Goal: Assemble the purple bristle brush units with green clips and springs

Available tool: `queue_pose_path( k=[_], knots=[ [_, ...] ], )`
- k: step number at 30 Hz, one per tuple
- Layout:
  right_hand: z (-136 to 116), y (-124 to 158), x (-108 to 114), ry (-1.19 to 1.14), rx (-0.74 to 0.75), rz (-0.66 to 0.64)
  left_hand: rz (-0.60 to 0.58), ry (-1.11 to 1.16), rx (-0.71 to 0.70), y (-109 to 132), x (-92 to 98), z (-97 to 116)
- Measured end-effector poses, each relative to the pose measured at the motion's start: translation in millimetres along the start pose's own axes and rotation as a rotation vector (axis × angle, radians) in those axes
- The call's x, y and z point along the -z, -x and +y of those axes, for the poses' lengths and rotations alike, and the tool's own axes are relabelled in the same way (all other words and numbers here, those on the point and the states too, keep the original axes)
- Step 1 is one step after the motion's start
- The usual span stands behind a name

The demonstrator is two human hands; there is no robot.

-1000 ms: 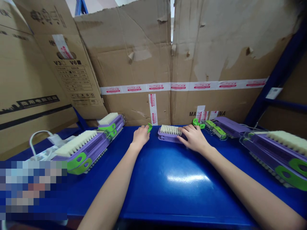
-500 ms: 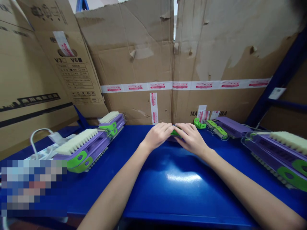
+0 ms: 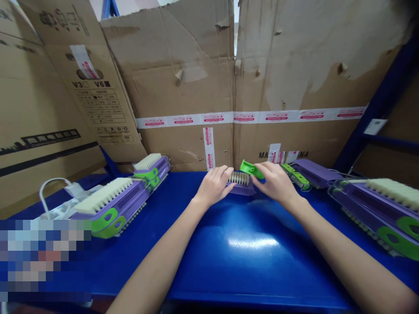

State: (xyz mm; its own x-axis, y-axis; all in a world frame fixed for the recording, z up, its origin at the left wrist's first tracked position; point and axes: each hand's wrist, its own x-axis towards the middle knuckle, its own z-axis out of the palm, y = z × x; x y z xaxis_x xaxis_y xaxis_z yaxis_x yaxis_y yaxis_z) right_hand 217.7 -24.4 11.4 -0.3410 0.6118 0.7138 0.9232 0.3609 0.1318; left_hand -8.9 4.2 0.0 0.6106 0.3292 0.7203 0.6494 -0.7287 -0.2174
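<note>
My left hand (image 3: 213,187) is closed around the left end of a purple brush (image 3: 242,189), which lies near the back of the blue table with its pale bristles facing up. Its far end is partly covered by my fingers. In my right hand (image 3: 278,182), a bright green plastic piece (image 3: 251,169) is pinched between thumb and fingers. That piece is tilted just above the right end of the brush, its hollow side partly showing.
Stacked purple-and-green brushes stand left (image 3: 111,209) and right (image 3: 376,209). Behind my right hand are green parts with metal pins (image 3: 297,176) and a purple shell (image 3: 314,172). A power strip (image 3: 62,209) lies left; cardboard (image 3: 183,96) walls the back.
My right hand has moved right, off the brush, and now shows a green piece in its grip. The bristles are uncovered. The loose green piece farther right is out of sight.
</note>
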Motion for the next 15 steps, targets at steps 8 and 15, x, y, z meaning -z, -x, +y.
queue_pose_path(
  k=[8, 15],
  knots=[
    [23.8, 4.3, 8.4, 0.308, -0.569, -0.565, -0.117, -0.098, 0.109, 7.1, -4.6, -13.0],
    [25.6, 7.5, 7.3, 0.263, -0.666, -0.705, -0.129, -0.096, 0.139, 8.8, -6.4, -15.8]
  ],
)
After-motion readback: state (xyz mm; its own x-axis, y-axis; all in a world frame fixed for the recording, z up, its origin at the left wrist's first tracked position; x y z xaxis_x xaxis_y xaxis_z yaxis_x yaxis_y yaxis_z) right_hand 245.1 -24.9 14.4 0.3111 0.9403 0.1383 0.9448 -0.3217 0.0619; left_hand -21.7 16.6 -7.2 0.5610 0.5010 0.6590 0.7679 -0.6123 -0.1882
